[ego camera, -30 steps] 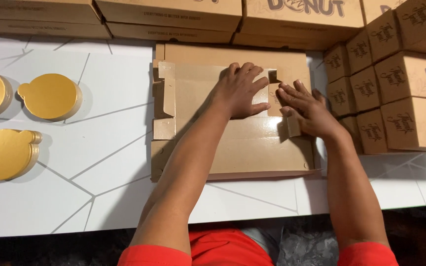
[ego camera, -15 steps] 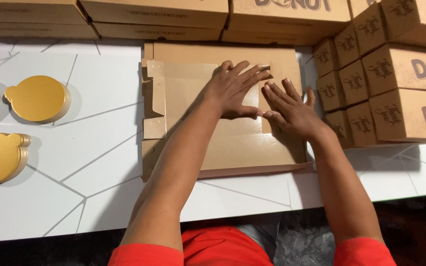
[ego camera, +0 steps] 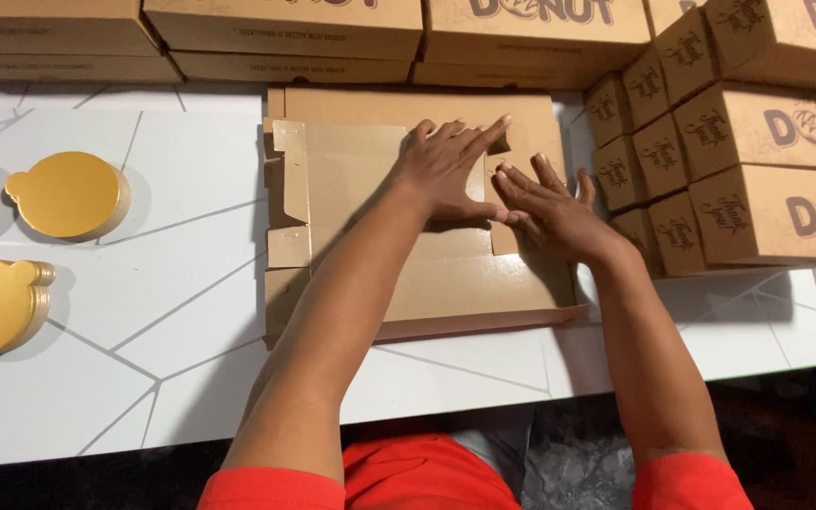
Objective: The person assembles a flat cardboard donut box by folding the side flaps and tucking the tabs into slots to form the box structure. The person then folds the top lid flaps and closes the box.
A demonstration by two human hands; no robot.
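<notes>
A white bench (ego camera: 96,378) with thin grey vein lines ran across the view, its near edge giving way to a dark floor. Along the far side lay flat-stacked brown cardboard boxes (ego camera: 285,28), and at the right a pile of assembled printed boxes (ego camera: 767,161) rose in rows. At the left sat gold round cake boards (ego camera: 66,194) with small tabs, one apart and others stacked nearer.

In the middle of the bench lay the unfolded cardboard box blank (ego camera: 351,189), flat, its flaps and slots showing along the left edge, with what looked like another sheet under it. The left hand (ego camera: 446,170) lay palm down on the blank's far right part, fingers spread and pointing far-right. The right hand (ego camera: 554,212) rested just beside it, fingers also spread flat, its fingertips touching the left hand's thumb side over a small side flap. Neither hand had a grip on anything; both pressed open-palmed on the card.

The blank seemed light and thin, stiff across its panels but ready to bend along the scored creases. It would probably slide easily on the smooth bench, so holding it by a panel edge or a flap near a crease looked the safest, with flat pressure to avoid denting the card.
</notes>
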